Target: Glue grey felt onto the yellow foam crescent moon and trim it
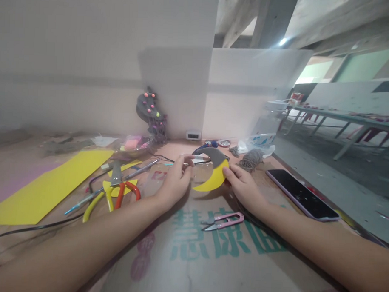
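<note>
My right hand pinches the lower right edge of a crescent-shaped piece, yellow below and grey above, held just over the cardboard-covered table. My left hand sits to the left of the crescent, fingers curled, fingertips near thin wire or thread at the crescent's upper tip; what it grips is too small to make out. Small pink thread snips lie on the cardboard between my forearms.
A phone lies at the right table edge. Yellow and red pliers and thin tools lie left, beside a yellow sheet. A grey beaded crescent leans against the white partition. Grey twine and small items sit behind.
</note>
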The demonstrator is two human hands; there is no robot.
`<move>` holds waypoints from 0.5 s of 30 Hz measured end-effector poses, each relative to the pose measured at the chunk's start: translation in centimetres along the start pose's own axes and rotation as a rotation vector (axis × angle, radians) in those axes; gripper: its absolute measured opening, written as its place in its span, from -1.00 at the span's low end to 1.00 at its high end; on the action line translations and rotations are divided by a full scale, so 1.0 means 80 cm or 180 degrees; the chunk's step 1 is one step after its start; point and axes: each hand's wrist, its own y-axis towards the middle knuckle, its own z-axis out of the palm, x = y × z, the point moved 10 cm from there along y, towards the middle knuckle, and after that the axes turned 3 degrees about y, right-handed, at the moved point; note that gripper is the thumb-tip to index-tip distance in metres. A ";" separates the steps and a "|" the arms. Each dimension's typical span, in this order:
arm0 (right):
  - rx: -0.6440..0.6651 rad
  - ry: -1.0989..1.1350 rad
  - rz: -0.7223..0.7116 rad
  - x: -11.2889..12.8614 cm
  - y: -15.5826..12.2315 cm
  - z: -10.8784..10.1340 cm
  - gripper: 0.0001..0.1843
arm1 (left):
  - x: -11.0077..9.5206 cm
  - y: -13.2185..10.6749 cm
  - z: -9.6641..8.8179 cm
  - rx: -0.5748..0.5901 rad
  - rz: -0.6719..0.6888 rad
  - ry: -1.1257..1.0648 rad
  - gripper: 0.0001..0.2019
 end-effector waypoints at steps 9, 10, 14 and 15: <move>-0.0277 0.0819 0.0387 -0.036 0.014 -0.015 -0.65 | -0.038 -0.037 0.072 0.2005 0.1047 0.1477 -0.48; -0.0276 0.0941 0.0429 -0.040 0.015 -0.014 -0.66 | -0.043 -0.040 0.073 0.2021 0.1119 0.1440 -0.52; -0.0350 0.1306 0.0550 -0.048 0.019 -0.013 -0.67 | -0.058 -0.047 0.068 0.2160 0.1294 0.1287 -0.59; -0.0358 0.1341 0.0579 -0.050 0.021 -0.013 -0.67 | -0.059 -0.047 0.061 0.2210 0.1299 0.1318 -0.60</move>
